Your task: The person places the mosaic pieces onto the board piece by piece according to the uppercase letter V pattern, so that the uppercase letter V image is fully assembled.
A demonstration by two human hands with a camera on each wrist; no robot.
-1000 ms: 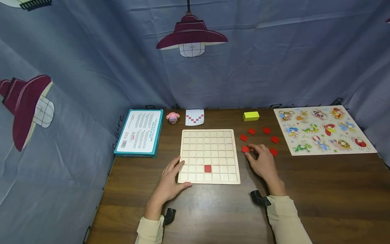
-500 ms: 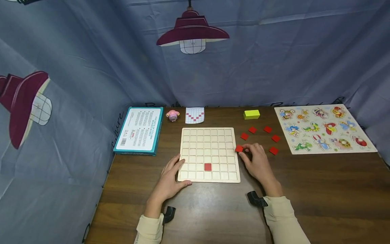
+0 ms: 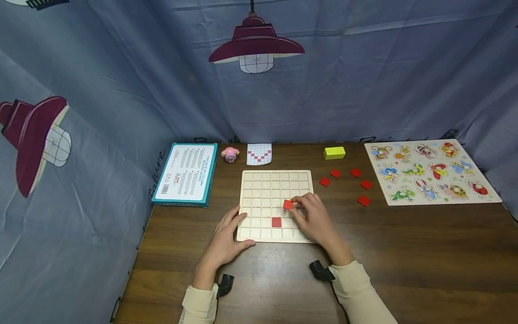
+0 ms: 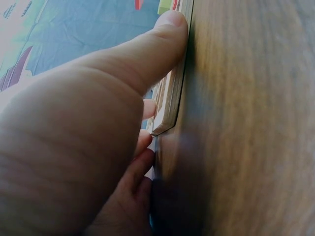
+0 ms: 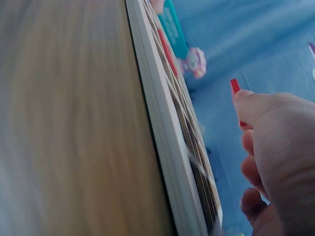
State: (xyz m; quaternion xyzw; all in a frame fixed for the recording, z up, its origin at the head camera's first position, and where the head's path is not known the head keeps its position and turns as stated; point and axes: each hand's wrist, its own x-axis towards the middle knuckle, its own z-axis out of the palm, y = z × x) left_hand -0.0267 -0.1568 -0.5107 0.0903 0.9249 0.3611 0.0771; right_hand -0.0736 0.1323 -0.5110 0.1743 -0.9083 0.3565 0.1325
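Between thumb and fingertips, my right hand [image 3: 315, 218] pinches a red square tile [image 3: 288, 204] over the pale gridded board [image 3: 247, 180]. In the right wrist view the tile [image 5: 235, 87] is seen edge-on, raised above the board. Another red tile [image 3: 276, 222] lies in a cell of the board's second row from the near edge. My left hand [image 3: 224, 238] rests at the board's near left corner, fingers along the left side and thumb on the front edge. The left wrist view shows this thumb [image 4: 157, 49] extended along the board's edge [image 4: 170, 103].
Several loose red tiles [image 3: 366, 184] lie right of the board. Behind it are a paper card [image 3: 259, 154] with a red V pattern, a pink figurine [image 3: 230, 154] and a yellow-green block [image 3: 334, 153]. A teal box [image 3: 184, 175] stands left, an insect picture board [image 3: 430, 171] right.
My right hand has picked up a red tile from beside the board and carried it left over the grid. My left hand has stayed at the corner.
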